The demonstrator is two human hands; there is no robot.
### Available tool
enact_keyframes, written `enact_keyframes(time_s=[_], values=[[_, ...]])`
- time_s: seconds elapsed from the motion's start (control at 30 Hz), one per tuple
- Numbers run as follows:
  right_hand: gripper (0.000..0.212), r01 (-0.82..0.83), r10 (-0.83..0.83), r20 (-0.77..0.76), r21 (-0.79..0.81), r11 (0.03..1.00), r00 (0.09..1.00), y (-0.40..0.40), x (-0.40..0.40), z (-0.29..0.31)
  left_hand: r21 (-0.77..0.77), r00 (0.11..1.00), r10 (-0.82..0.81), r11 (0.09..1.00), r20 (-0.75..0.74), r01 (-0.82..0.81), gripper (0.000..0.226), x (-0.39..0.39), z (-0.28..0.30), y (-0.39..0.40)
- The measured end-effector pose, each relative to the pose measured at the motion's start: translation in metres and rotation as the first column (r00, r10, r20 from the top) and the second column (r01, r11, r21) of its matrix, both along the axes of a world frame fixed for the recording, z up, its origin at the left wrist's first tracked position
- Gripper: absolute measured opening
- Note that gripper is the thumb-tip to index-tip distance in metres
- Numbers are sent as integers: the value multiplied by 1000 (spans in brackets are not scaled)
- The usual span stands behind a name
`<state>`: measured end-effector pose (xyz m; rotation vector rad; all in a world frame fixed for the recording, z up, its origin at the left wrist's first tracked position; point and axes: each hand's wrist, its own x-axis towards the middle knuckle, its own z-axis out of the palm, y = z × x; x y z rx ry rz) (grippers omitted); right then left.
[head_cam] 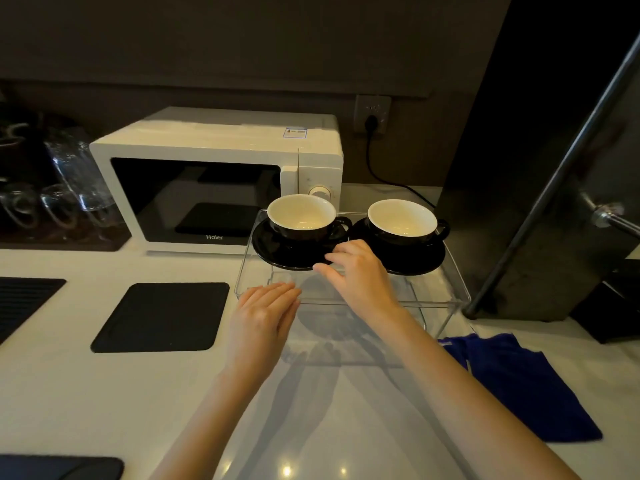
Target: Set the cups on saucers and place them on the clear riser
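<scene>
Two black cups with cream insides stand on black saucers on top of the clear riser [433,289]. The left cup [302,216] sits on the left saucer [277,249]; the right cup [403,220] sits on the right saucer [420,259]. Both handles point right. My right hand [356,273] hovers over the riser's top, fingers spread, fingertips at the front rim of the left saucer, holding nothing. My left hand [263,320] is flat and empty at the riser's front left corner, fingers together and extended.
A white microwave [214,178] stands behind and left of the riser. Black mats [162,317] lie on the pale counter at left. A blue cloth [523,386] lies at right. Glassware [69,181] sits far left. A dark metal bar [554,174] slants at right.
</scene>
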<state>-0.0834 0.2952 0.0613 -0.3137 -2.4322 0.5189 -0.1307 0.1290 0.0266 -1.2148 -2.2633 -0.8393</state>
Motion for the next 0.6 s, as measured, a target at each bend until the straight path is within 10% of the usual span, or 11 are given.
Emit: enact_keyframes(time_s=[0.37, 0.6], values=[[34, -60, 75, 111, -128, 990, 991, 5, 11, 2, -48, 1000, -7, 999, 16, 7, 16, -2, 8, -2], [16, -118, 87, -87, -481, 869, 992, 0, 80, 62, -212, 938, -43, 970, 343, 122, 31, -2, 47, -7]])
